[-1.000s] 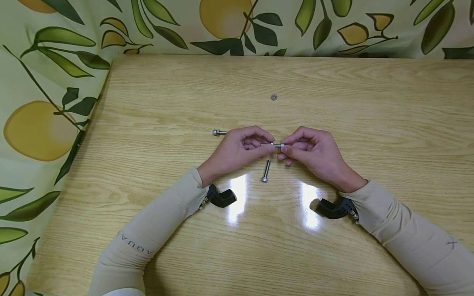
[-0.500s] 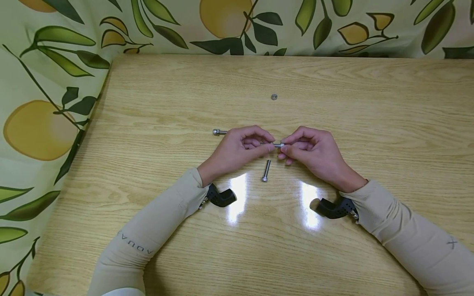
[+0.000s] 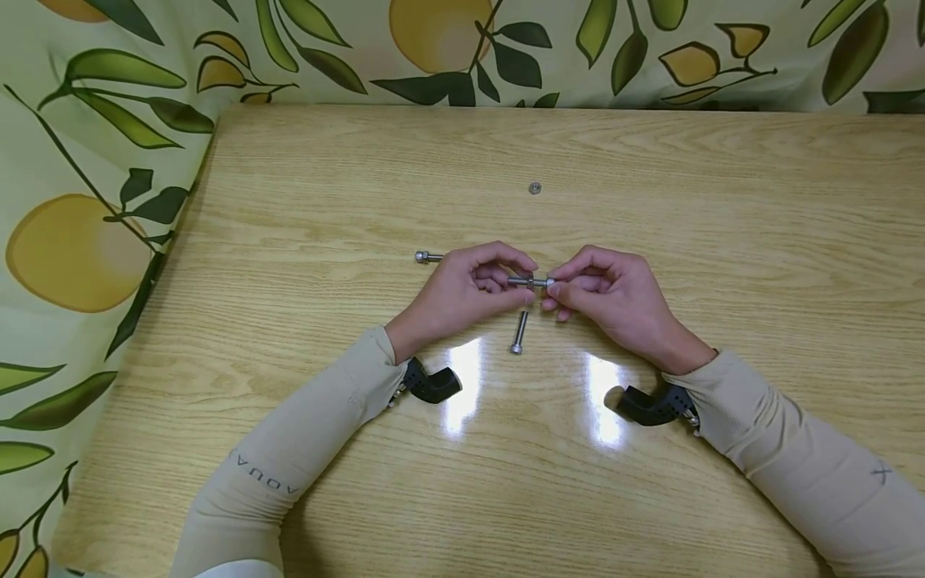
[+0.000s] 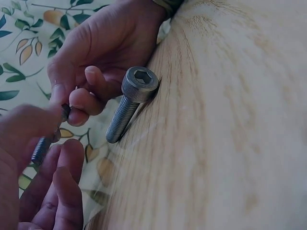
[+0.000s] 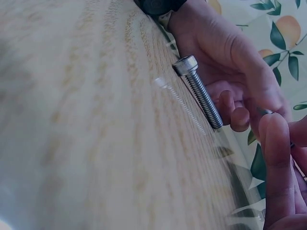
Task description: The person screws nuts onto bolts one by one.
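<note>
Between my hands lies a socket-head bolt (image 3: pixel 517 281) with a hex nut (image 3: pixel 531 282) partway along its shank. My right hand (image 3: pixel 614 297) pinches the bolt's head between thumb and index finger. Around the nut, the thumb and index finger of my left hand (image 3: pixel 477 281) stand apart, one on each side. In the left wrist view the threaded end of the bolt (image 4: pixel 41 151) shows past the left thumb. The right wrist view has it mostly hidden behind fingers.
A second bolt (image 3: pixel 519 333) lies on the wooden table (image 3: pixel 347 185), just nearer than the hands. Another bolt with a nut on it (image 3: pixel 428 257) is partly covered by the left hand. A loose nut (image 3: pixel 535 188) lies farther back. Patterned cloth (image 3: pixel 303 48) borders the table.
My left thumb and index finger have spread apart from the nut they pinched earlier, leaving nut and shank in plain sight. The right hand keeps its grip on the bolt head.
</note>
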